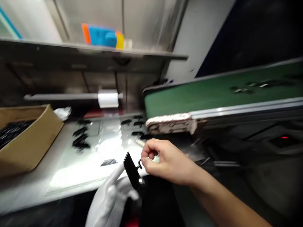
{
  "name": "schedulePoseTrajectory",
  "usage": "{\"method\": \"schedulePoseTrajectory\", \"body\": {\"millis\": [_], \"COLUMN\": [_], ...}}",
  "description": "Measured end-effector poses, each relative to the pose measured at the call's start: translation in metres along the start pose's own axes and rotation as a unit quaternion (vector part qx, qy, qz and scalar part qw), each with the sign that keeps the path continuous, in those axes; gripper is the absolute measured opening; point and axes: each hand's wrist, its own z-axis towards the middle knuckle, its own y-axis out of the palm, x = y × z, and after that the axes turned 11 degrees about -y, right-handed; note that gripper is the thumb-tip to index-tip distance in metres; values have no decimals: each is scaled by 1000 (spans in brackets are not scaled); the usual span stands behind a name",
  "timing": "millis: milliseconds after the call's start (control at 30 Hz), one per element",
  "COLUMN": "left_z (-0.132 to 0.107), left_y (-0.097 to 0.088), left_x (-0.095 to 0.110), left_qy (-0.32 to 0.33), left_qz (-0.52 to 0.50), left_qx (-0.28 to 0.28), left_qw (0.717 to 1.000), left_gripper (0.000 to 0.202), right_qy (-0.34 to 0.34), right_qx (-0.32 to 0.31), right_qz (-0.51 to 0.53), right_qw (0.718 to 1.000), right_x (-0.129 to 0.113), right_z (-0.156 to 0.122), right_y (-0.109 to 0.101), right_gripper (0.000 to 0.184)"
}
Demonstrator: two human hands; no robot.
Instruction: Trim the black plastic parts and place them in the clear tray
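A flat, glossy black piece (132, 172) with a small curved hook is held up at a tilt above the front edge of the lit work surface. My right hand (163, 160), bare, is closed in a pinch at the hook. My left hand (110, 197), in a white glove, is just left of and below the piece, its fingers apart. The index finger lies at the piece's edge; whether it touches is hard to tell. Several dark parts (80, 138) rest on the bright glass plate (78, 170), and a thin dark strip (109, 162) lies nearer my hands.
At left stands a cardboard box (35, 151) holding many black parts. A green conveyor belt (201, 97) with a few blurred parts on it extends to the right. Behind the plate, a white roll (108, 98) hangs on a rod under a shelf (94, 50) with coloured items.
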Motion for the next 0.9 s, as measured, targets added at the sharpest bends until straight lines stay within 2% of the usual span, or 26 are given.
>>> {"method": "schedulePoseTrajectory", "body": {"millis": [33,100,167,267,400,567,733,900], "left_z": [-1,-5,-13,-27,-35,-33,-30,-31], "left_y": [-8,-27,-43,-56,-60,-61,-59,-55], "left_x": [-11,-35,-55,-74,-85,-89,-91,-90], "left_qy": [-47,-100,-134,-168,-185,-189,-186,-198], "left_qz": [-67,-160,-220,-268,-296,-284,-278,-269], "left_qx": [-74,-144,-156,-147,-144,-139,-146,-141], "left_qw": [994,971,954,937,926,930,931,932], "left_gripper": [61,54,46,42,40,42,44,42], "right_qy": [3,37,79,125,155,162,152,138], "right_qx": [-21,-57,-94,-130,-119,-92,-61,-60], "right_qz": [46,109,153,240,366,466,514,525], "right_qw": [999,992,981,954,910,865,842,838], "right_x": [-3,0,11,26,36,45,50,51], "right_z": [-6,-14,-20,-30,-45,-60,-66,-69], "right_y": [28,69,95,117,137,155,163,164], "right_gripper": [2,5,6,5,10,23,25,26]}}
